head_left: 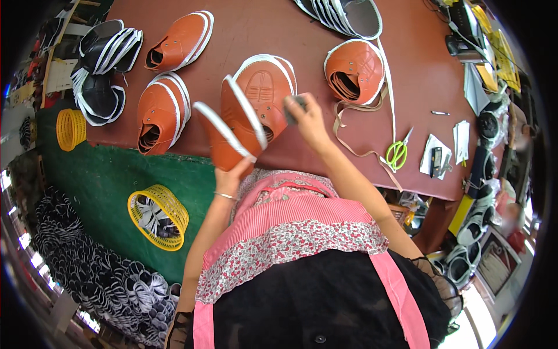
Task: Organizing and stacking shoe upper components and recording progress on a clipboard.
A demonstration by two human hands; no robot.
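Observation:
My left hand (233, 177) grips an orange-brown shoe upper (222, 152) with a white edge, tilted up at the table's front edge. Its outline is a little smeared. Against it lie more orange uppers (260, 81), stacked, with stitched toes and white rims. Just to their right, my right hand (312, 121) is closed on a small dark grey block (294, 109); the fingers hide part of it, and its kind is unclear.
More orange uppers (356, 67) stand on the reddish-brown table (418, 75), black ones (104, 64) at far left. Green-handled scissors (398, 154) and tan strips (349, 136) lie at right. A yellow basket (180, 218) and heaped black-and-white pieces (93, 256) sit lower left.

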